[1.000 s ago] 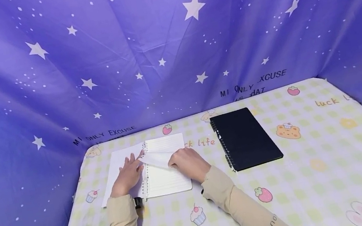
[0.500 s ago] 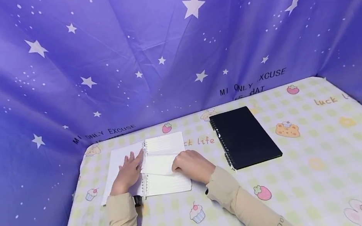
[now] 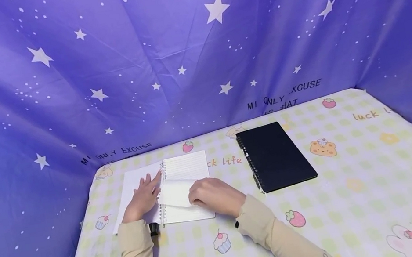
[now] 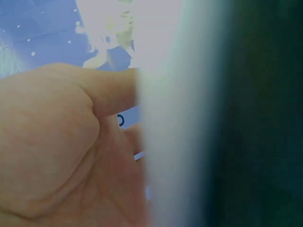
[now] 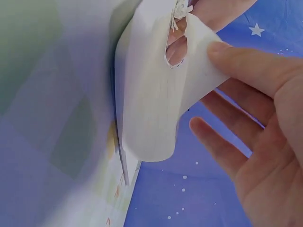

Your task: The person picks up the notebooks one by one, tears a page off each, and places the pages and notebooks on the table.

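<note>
An open spiral notebook (image 3: 185, 167) with lined pages lies at the left of the table. My left hand (image 3: 144, 200) rests over its left side with fingers spread, the index finger reaching to the spiral binding (image 3: 163, 170). In the left wrist view, a blurred pale surface hides most of that hand's fingers. My right hand (image 3: 216, 194) pinches a lifted page (image 3: 177, 192) between thumb and fingers above the right side. In the right wrist view, the page (image 5: 147, 109) bends and shows a ragged gap near the binding, with part of the left hand (image 5: 222, 12) behind it.
A black spiral notebook (image 3: 278, 155) lies closed to the right of the open one. A checked tablecloth (image 3: 346, 214) with cartoon prints covers the table. Purple star-patterned curtains (image 3: 178, 52) hang behind it and at both sides.
My right hand has moved a little towards me, drawing the lifted page down over the lined sheet so that more of it shows. The left hand stays almost in place.
</note>
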Motion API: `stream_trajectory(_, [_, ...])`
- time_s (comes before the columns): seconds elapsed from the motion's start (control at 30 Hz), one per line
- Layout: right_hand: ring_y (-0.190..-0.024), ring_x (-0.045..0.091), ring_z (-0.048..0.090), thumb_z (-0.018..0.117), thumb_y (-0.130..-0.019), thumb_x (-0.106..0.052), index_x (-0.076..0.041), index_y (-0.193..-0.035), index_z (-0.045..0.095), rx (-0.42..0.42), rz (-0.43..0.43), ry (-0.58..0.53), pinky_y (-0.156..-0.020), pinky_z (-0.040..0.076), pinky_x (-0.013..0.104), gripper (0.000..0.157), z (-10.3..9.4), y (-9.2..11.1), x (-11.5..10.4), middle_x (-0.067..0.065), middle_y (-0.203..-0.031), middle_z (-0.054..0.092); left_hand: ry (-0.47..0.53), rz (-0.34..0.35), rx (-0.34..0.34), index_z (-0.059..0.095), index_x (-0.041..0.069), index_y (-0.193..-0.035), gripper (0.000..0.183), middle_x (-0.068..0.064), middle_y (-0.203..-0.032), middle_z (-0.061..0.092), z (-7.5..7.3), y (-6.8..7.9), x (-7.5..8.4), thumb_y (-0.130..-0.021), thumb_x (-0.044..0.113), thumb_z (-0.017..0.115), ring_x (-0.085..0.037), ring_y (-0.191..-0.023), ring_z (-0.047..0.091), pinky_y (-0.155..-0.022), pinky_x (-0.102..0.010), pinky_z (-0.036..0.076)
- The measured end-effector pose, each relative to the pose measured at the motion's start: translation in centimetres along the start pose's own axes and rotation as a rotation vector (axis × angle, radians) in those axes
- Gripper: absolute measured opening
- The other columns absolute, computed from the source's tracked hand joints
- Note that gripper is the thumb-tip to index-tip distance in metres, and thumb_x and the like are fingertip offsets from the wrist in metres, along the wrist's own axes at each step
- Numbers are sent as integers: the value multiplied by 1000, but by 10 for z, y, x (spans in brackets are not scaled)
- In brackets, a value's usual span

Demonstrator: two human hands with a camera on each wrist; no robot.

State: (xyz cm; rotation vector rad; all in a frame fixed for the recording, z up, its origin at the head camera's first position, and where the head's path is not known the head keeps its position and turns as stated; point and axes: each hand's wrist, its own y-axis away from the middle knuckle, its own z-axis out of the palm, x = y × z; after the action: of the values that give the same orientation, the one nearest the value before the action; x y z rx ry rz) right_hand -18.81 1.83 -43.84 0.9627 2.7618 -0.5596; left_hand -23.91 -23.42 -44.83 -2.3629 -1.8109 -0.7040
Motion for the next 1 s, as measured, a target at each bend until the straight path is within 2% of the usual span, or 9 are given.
stream_trajectory(0.1, [-72, 6, 46, 58, -98, -9, -15, -71, 61, -29, 10, -32, -69, 39, 18, 28, 0, 3, -5, -10, -72, 50, 18, 15, -3, 23, 5, -156, 54, -37, -156, 8, -2, 1, 0, -105, 8, 39, -58, -143, 3, -110, -76, 4])
stream_trajectory(0.23, [-69, 7, 44, 53, -103, -16, -16, -77, 52, -89, 13, -33, -66, 35, 19, 26, 2, 7, -10, -8, -70, 43, 49, 27, -15, 22, 4, -156, 55, -38, -157, 6, -3, 2, -2, -104, 7, 40, -59, -144, 0, -110, -77, 2])
stream_trajectory(0.47, [-67, 7, 46, 51, -104, -20, -15, -85, 59, -122, -14, -1, -62, 37, 17, 21, 4, 13, -18, -9, -72, 49, 70, 65, -12, 23, 3, -156, 55, -41, -155, 5, -2, 1, -8, -104, 9, 39, -61, -142, 0, -108, -79, 2])
stream_trajectory(0.77, [-64, 1, 47, 54, -102, -17, -18, -91, 64, -146, -57, 62, -63, 43, 14, 16, 3, 21, -25, -12, -74, 60, 173, 91, -65, 18, -2, -155, 54, -41, -155, -3, -3, 0, -13, -108, 17, 37, -61, -141, -12, -105, -80, -9])
stream_trajectory(1.0, [-63, 0, 48, 60, -99, -16, -19, -89, 63, -144, -144, 127, -63, 44, 14, 11, -1, 26, -31, -13, -72, 62, 187, 79, -69, 17, -2, -155, 58, -41, -155, -4, -3, 0, -9, -107, 22, 39, -60, -141, -15, -105, -80, -11])
